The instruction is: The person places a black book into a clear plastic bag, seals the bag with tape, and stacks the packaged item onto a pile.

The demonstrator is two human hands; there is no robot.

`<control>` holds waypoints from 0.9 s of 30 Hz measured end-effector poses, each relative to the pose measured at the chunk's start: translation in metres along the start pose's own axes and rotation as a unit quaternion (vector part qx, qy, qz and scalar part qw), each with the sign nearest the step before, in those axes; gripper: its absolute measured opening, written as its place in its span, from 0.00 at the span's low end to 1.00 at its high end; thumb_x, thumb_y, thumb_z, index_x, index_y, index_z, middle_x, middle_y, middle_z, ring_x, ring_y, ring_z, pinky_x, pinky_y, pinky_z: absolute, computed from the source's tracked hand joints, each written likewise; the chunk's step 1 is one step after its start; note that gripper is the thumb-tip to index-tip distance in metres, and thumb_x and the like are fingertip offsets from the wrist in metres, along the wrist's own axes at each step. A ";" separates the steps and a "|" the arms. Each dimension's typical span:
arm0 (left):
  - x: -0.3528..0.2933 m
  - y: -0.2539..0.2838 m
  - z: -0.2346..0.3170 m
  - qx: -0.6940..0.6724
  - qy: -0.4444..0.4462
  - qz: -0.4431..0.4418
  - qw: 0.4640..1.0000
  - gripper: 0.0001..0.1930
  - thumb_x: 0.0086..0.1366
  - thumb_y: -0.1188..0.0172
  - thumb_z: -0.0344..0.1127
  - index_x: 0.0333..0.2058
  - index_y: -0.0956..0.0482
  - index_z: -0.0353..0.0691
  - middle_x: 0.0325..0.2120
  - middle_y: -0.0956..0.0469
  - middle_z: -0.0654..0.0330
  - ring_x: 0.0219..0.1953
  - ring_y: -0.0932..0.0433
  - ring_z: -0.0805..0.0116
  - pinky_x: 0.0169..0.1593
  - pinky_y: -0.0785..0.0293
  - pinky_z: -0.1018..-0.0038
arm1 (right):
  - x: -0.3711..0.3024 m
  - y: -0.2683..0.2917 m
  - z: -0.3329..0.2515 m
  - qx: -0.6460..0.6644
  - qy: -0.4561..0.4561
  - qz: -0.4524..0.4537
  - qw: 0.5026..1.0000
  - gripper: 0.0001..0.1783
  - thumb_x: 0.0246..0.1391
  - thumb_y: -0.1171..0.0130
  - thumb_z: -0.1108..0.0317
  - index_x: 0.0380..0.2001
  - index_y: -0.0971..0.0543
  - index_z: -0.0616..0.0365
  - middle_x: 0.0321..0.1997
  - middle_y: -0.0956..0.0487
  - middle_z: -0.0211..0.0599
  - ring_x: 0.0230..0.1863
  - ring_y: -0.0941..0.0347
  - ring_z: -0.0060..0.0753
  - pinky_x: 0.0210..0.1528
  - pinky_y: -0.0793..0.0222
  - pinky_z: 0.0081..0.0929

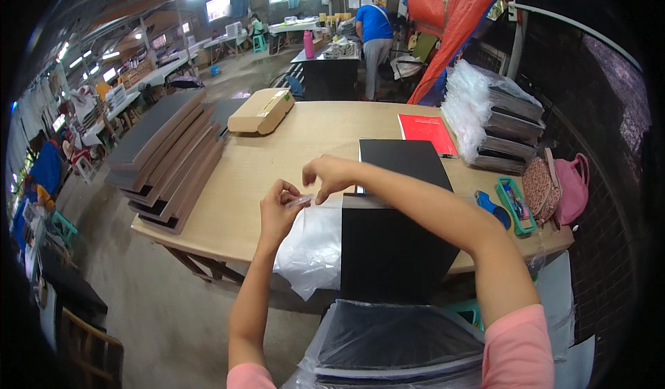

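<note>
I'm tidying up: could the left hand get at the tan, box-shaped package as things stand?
Probably yes: only pale tabletop shows between the left hand and the package, though that hand seems to hold a translucent strip.

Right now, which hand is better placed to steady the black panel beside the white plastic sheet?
Probably the right hand: its forearm crosses above the black panel. The left hand is farther away, near the white plastic sheet, and seems busy pinching clear plastic.

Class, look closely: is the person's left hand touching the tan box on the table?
Apart. The head view shows it plainly: a stretch of bare tabletop shows between the left hand and the tan box.
</note>
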State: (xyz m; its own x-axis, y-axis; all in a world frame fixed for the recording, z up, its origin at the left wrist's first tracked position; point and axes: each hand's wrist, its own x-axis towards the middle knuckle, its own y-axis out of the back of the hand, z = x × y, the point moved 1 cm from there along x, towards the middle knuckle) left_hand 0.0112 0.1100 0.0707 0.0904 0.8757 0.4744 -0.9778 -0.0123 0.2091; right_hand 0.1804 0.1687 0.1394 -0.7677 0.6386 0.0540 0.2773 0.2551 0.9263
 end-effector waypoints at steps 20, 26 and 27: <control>-0.026 0.090 0.062 -0.192 0.161 -0.614 0.748 0.23 0.66 0.50 0.49 0.40 0.22 0.31 0.35 0.20 0.55 0.38 0.23 0.69 0.41 0.31 0.76 | 0.015 -0.021 -0.093 0.260 0.039 -0.281 0.923 0.26 0.59 0.49 0.48 0.42 0.29 0.65 0.39 0.22 0.45 0.40 0.26 0.34 0.43 0.32 0.29; -0.096 0.094 0.107 -0.370 -0.143 -0.610 0.686 0.19 0.65 0.47 0.45 0.39 0.24 0.31 0.35 0.21 0.51 0.40 0.23 0.58 0.49 0.34 0.61 | -0.103 -0.023 -0.157 0.416 0.287 -0.504 0.700 0.15 0.52 0.38 0.60 0.27 0.21 0.64 0.25 0.20 0.37 0.29 0.23 0.26 0.28 0.27 0.22; -0.101 0.080 0.099 -0.401 -0.141 -0.600 0.678 0.19 0.65 0.47 0.45 0.39 0.24 0.31 0.35 0.21 0.51 0.40 0.23 0.58 0.49 0.34 0.61 | -0.123 -0.016 -0.152 0.391 0.244 -0.536 0.707 0.15 0.52 0.38 0.59 0.27 0.20 0.63 0.23 0.21 0.37 0.28 0.23 0.26 0.29 0.29 0.24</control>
State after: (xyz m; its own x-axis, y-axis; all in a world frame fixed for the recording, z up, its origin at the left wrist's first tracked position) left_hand -0.0579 -0.0270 0.1242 0.8332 -0.1053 0.5429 0.0528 0.9924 0.1115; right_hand 0.1823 -0.0241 0.1744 -0.8342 -0.5040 -0.2239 -0.5269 0.8482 0.0538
